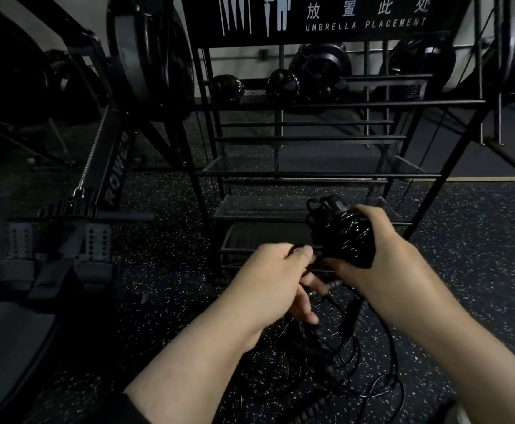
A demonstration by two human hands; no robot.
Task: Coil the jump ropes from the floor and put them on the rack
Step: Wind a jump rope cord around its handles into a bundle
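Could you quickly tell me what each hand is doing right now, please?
Left hand: pinches the black rope leading to the bundle.
Right hand: grips the coiled rope bundle.

Dim gym, speckled rubber floor (164, 209), rowing machine (109, 166) (left), pale wall (103, 13) behind

Both forearms bare, reaching fwd & down from the bottom edge, converging toward centre. Left hand (276, 278): back of hand facing up, thumb tip pressed against the curled index finger in a pinch on a thin black cord, other fingers angled down & loosely spread beneath. Right hand (381, 249) sits a bit higher & further fwd, wrist bent inward, fingers wrapped over the top & thumb under a wound black bundle, gripping it. The 2 hands are just beside each other, thumbs nearly touching. Dark sleeve edge at left elbow.
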